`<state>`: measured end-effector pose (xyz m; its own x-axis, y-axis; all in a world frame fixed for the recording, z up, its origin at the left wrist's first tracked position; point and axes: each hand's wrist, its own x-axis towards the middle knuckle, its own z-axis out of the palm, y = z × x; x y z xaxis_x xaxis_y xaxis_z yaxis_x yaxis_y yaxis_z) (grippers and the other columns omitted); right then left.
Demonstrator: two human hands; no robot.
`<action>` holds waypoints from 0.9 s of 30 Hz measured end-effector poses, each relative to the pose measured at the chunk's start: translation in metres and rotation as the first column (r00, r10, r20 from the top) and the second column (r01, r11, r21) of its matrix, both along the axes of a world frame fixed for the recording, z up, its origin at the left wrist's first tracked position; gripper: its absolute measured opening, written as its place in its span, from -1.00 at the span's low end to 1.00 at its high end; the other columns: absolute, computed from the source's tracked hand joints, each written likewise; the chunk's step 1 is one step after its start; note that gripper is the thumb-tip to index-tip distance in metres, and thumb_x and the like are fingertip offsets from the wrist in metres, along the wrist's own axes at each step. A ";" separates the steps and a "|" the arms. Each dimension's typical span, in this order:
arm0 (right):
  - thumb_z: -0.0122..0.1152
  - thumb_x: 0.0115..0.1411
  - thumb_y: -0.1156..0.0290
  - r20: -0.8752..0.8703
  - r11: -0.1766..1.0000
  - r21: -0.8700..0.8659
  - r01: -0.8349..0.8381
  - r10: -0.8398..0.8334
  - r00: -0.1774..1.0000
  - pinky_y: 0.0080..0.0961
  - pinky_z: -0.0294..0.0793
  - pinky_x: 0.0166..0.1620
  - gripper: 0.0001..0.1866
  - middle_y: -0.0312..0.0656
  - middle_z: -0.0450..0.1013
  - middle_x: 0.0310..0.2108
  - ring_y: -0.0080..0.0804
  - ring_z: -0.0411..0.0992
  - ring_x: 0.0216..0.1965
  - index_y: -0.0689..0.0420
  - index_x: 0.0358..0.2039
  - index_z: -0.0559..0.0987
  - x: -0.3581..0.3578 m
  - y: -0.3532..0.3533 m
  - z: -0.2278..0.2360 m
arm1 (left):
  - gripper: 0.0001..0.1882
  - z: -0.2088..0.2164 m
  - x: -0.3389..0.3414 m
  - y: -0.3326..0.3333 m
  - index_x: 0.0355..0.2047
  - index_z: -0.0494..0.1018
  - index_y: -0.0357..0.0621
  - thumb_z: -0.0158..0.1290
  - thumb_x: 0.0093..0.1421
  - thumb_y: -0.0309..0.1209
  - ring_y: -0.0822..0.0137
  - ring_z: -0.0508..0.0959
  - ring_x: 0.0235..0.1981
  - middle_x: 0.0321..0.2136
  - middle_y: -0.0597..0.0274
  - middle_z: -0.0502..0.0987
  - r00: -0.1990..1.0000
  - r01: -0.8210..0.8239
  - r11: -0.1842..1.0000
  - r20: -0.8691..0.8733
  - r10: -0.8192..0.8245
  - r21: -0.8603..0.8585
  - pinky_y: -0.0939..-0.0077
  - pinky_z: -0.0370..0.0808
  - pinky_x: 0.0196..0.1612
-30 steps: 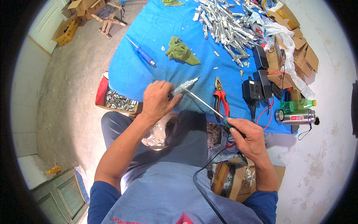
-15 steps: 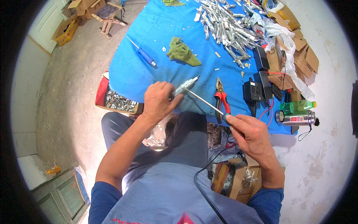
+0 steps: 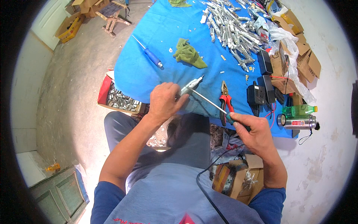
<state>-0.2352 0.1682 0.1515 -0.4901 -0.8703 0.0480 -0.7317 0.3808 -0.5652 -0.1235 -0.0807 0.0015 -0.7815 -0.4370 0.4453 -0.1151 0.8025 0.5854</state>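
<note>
Left hand [image 3: 167, 100] closed round the near end of a slim silver-grey metal piece [image 3: 192, 83], its free end toward 2 o'clock, above the blue cloth-covered table [image 3: 134, 72]. Right hand [image 3: 254, 131], at the piece's 4 o'clock, grips a green-handled, steel-shafted screwdriver [image 3: 209, 102], tip at the piece. Same bearing, nearer: red-and-black-handled pliers [image 3: 225, 99]. Crumpled olive-green cloth [image 3: 189, 55] at 12.

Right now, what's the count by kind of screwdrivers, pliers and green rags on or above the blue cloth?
Screwdrivers: 2, one in the right hand
Combination pliers: 1
Green rags: 2, one cut off at the top
Total: 5
</note>
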 end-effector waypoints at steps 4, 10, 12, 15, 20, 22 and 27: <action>0.19 0.23 0.45 0.548 0.949 0.144 0.282 -0.314 0.775 -0.62 0.44 -0.50 -0.71 -0.13 0.60 -0.35 -0.55 0.48 -0.54 0.25 -0.05 0.60 -0.014 0.012 -0.010 | -0.70 -0.001 -0.001 0.000 -0.46 0.49 -0.16 0.29 0.02 -0.21 0.01 0.50 -0.43 -0.54 0.08 0.47 1.000 -0.008 1.000 0.007 0.008 0.009 0.17 0.40 -0.36; 0.21 0.25 0.41 0.745 0.905 0.120 0.408 -0.354 0.565 -0.63 0.46 -0.44 -0.68 -0.21 0.58 -0.35 -0.59 0.47 -0.50 0.25 -0.01 0.59 -0.002 0.037 -0.053 | -0.70 0.001 -0.003 0.001 -0.43 0.50 -0.15 0.29 0.01 -0.21 0.02 0.51 -0.42 -0.52 0.09 0.48 1.000 -0.001 1.000 0.020 0.001 0.003 0.18 0.40 -0.35; 0.22 0.22 0.47 0.450 0.952 0.037 0.304 -0.287 0.845 -0.48 0.55 -0.25 -0.72 -0.17 0.61 -0.29 -0.40 0.58 -0.33 0.24 -0.06 0.61 0.001 0.037 -0.050 | -0.70 0.001 -0.002 0.001 -0.43 0.50 -0.15 0.29 0.01 -0.20 0.03 0.51 -0.42 -0.52 0.10 0.49 1.000 0.004 1.000 0.025 -0.004 -0.001 0.18 0.40 -0.35; 0.25 0.16 0.52 0.124 0.991 -0.084 0.103 -0.092 0.988 -0.42 0.55 -0.13 -0.71 -0.07 0.61 -0.23 -0.25 0.59 -0.20 0.22 -0.08 0.62 0.005 0.027 -0.035 | -0.69 -0.002 0.000 0.000 -0.42 0.50 -0.14 0.30 0.01 -0.20 0.04 0.51 -0.42 -0.52 0.11 0.49 1.000 -0.001 1.000 0.031 0.001 0.001 0.19 0.40 -0.35; 0.28 0.09 0.55 0.018 0.996 -0.087 0.012 -0.011 1.000 -0.42 0.55 -0.15 -0.69 0.01 0.58 -0.21 -0.16 0.59 -0.22 0.20 -0.10 0.63 -0.002 0.024 -0.026 | -0.70 -0.003 -0.001 0.000 -0.43 0.50 -0.14 0.30 0.00 -0.20 0.05 0.50 -0.43 -0.52 0.12 0.49 1.000 0.000 1.000 0.018 0.000 0.011 0.20 0.40 -0.36; 0.28 0.09 0.55 0.005 0.996 -0.093 0.001 0.000 1.000 -0.42 0.55 -0.16 -0.69 0.00 0.58 -0.22 -0.16 0.59 -0.23 0.19 -0.10 0.63 -0.003 0.024 -0.028 | -0.70 -0.003 -0.002 0.000 -0.43 0.50 -0.14 0.30 0.00 -0.21 0.05 0.50 -0.43 -0.52 0.12 0.49 1.000 -0.001 1.000 0.018 0.000 0.005 0.21 0.40 -0.37; 0.29 0.06 0.56 -0.061 0.994 -0.104 -0.017 0.011 0.998 -0.40 0.55 -0.21 -0.68 -0.03 0.58 -0.26 -0.14 0.58 -0.27 0.16 -0.11 0.63 -0.002 0.024 -0.035 | -0.71 -0.005 -0.001 0.000 -0.44 0.50 -0.14 0.30 0.00 -0.22 0.06 0.50 -0.43 -0.53 0.13 0.48 1.000 -0.012 1.000 0.029 0.012 0.004 0.21 0.40 -0.37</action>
